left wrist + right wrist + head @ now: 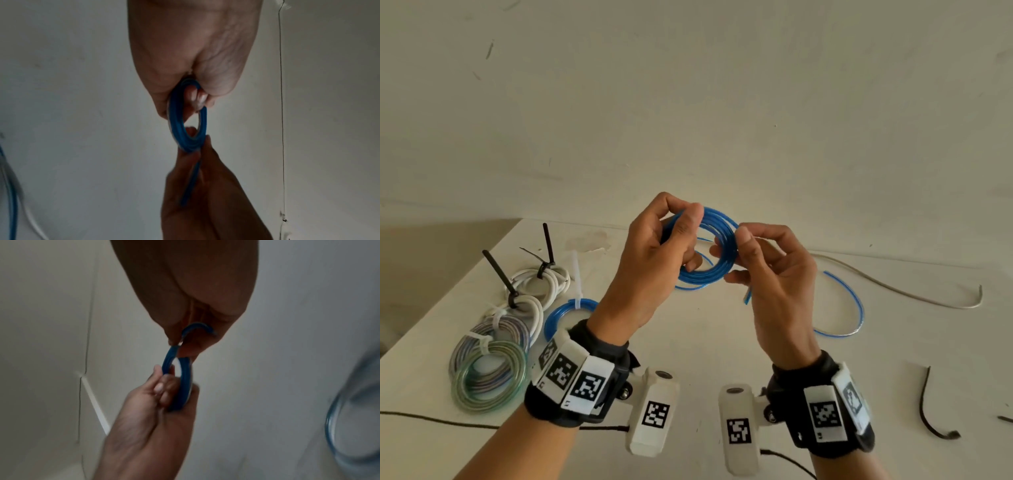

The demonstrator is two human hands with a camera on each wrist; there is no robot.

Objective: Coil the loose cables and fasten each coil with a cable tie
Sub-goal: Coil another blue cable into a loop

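A blue cable coil (705,253) hangs in the air above the white table (688,342), held between both hands. My left hand (671,233) grips its left side, fingers curled through the ring (186,123). My right hand (743,253) pinches the coil's right side between thumb and fingers, with the cable's short free end (747,296) sticking down below it. In the right wrist view the coil (180,379) runs from my right fingers down into the left hand (162,395). Another loose blue cable (854,308) lies on the table to the right.
Finished coils lie at the left: white ones with black ties (541,281), a blue one with a white tie (565,315), and a greenish and a striped coil (489,363). A loose grey cable (893,291) and a black cable tie (928,407) lie at the right.
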